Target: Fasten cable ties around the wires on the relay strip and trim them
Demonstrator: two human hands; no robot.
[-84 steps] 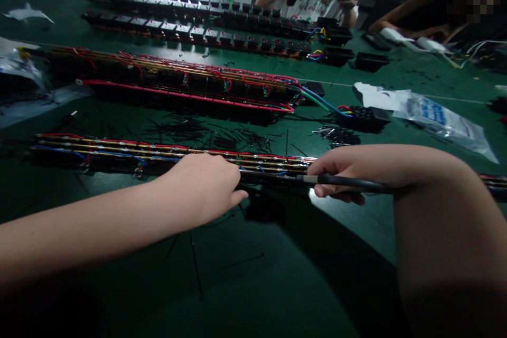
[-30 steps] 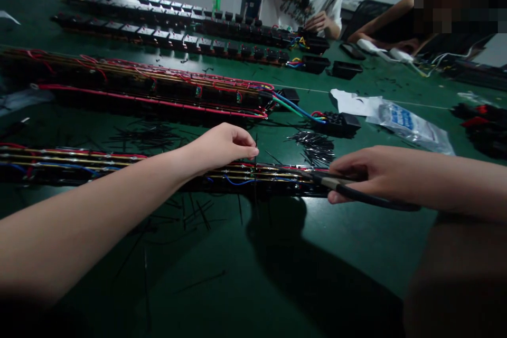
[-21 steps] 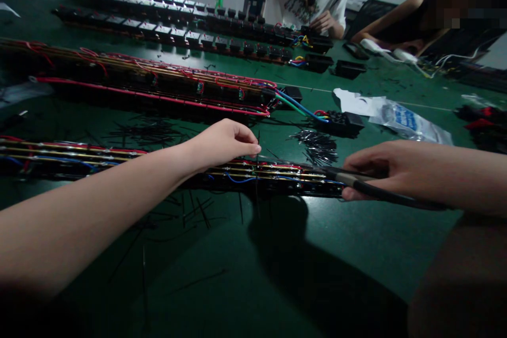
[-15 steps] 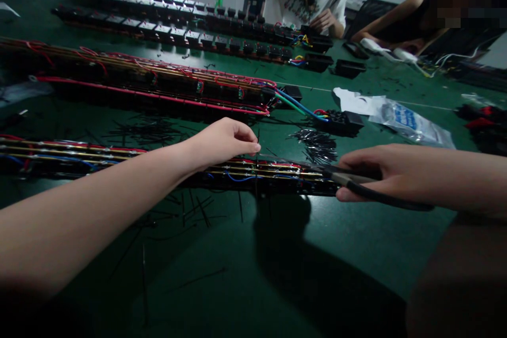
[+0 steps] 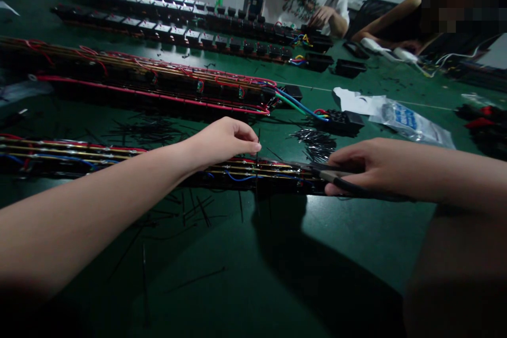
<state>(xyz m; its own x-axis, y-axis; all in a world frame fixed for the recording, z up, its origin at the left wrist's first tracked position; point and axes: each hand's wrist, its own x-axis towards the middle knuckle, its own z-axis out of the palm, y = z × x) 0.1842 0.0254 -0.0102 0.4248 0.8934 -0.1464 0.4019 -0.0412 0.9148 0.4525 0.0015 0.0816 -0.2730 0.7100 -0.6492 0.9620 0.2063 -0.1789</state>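
A long dark assembly (image 5: 233, 175) with brass rails and red and blue wires lies across the table. Over its top my left hand (image 5: 233, 140) pinches a thin black cable tie (image 5: 257, 161) between thumb and forefinger. The tie stands across the rails, one end poking above the fingertips. To the right, my right hand (image 5: 356, 163) is closed around pliers (image 5: 335, 175) with dark handles. Their head points left, low over the assembly's right end; the jaws blur into the dark background. A pile of black cable ties (image 5: 317, 143) lies just behind the right hand.
Behind lies a similar assembly (image 5: 158, 82) with red cables and a black connector (image 5: 343, 121). Two rows of black modules (image 5: 178, 34) stand farther back. Loose ties (image 5: 194, 208) litter the green table. A plastic bag (image 5: 412, 121) lies right. Two people sit across.
My right hand and the pliers have moved a little left and up, nearer my left hand. The left hand stays in place with the cable tie. A person's hand across the table has shifted.
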